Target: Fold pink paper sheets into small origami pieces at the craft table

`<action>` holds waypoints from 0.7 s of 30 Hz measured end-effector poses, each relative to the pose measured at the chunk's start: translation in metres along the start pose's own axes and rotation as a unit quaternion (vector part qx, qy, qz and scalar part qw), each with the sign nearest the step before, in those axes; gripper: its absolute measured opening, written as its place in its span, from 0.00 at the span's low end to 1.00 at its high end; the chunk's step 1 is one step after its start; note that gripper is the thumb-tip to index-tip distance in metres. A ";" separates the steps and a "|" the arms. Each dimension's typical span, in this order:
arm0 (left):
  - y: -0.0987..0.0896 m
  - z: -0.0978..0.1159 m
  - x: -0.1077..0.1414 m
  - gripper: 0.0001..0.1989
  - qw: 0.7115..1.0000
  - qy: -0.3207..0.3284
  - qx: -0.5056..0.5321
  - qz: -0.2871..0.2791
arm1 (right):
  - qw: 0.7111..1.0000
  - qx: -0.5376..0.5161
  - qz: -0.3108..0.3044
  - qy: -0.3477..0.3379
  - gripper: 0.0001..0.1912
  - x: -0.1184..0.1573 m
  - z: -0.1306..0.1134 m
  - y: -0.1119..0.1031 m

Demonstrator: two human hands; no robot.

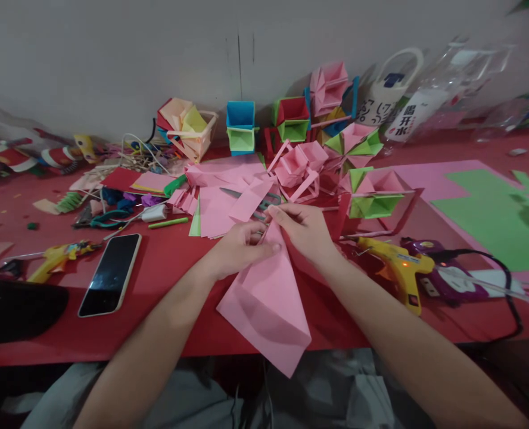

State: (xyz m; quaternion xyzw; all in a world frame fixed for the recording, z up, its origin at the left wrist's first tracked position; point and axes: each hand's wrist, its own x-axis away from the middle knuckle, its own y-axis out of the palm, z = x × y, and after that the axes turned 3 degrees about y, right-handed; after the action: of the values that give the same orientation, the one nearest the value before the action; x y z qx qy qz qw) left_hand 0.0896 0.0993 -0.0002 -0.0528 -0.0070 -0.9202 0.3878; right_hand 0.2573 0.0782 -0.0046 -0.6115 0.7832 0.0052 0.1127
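Note:
A folded sheet of pink paper hangs between my hands, its narrow end up and its wide end reaching past the table's front edge. My left hand grips its left side, with the thumb pressed on the paper's face. At the top tip, my right hand pinches the paper between thumb and fingers. Just beyond my fingers lie scissors, partly covered by a pink paper strip. Under them rests a stack of pink paper sheets.
Folded paper boxes line the wall. A yellow glue gun with a lit orange light lies right, near green paper. On the left are a phone and another glue gun. Plastic bottles stand at the back right.

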 end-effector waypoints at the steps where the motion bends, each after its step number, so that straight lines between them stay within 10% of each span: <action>1: 0.000 0.000 0.000 0.15 1.000 0.003 -0.004 -0.001 | 1.000 -0.011 0.000 0.004 0.12 0.000 0.001 0.000; 21: -0.006 -0.001 0.000 0.11 0.999 0.020 -0.019 -0.027 | 0.971 -0.188 -0.044 0.142 0.09 -0.002 0.002 -0.006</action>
State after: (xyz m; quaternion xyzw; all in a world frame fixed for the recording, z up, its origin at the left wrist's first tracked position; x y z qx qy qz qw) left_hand 0.0852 0.1033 -0.0013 -0.0418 0.0168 -0.9310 0.3622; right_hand 0.2642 0.0785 -0.0059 -0.6503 0.7482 0.0603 -0.1168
